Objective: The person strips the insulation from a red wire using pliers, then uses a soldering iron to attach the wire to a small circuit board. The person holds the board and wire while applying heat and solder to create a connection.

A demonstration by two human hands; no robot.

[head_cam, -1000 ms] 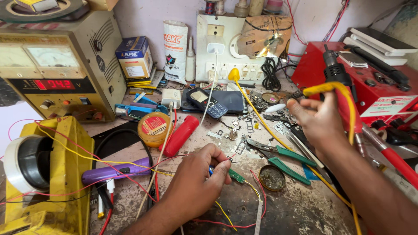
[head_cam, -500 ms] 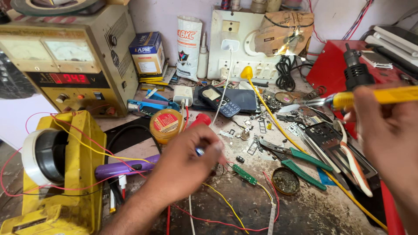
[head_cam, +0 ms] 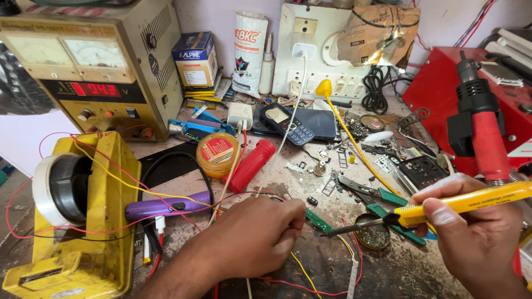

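My right hand (head_cam: 479,238) grips a yellow-handled soldering iron (head_cam: 460,204), its metal tip pointing left at a small green circuit board (head_cam: 317,220) on the bench. My left hand (head_cam: 255,235) rests on the bench with fingers pinched by that board's left end, where thin red and yellow wires (head_cam: 299,271) run. Whether the fingers hold a wire or the board itself is hidden. A small round tin (head_cam: 372,233) lies just under the iron's shaft.
A bench power supply (head_cam: 94,72) stands at the back left. A yellow machine (head_cam: 83,216) fills the front left. A red hot-air gun (head_cam: 482,127) stands on the right. Green-handled pliers (head_cam: 382,199), a red cylinder (head_cam: 252,164), a round orange tin (head_cam: 216,154), phones (head_cam: 293,124) and small parts litter the bench.
My right hand has brought the soldering iron down from mid-air, so its tip is now at the green board. My left hand has lowered onto the bench beside the board.
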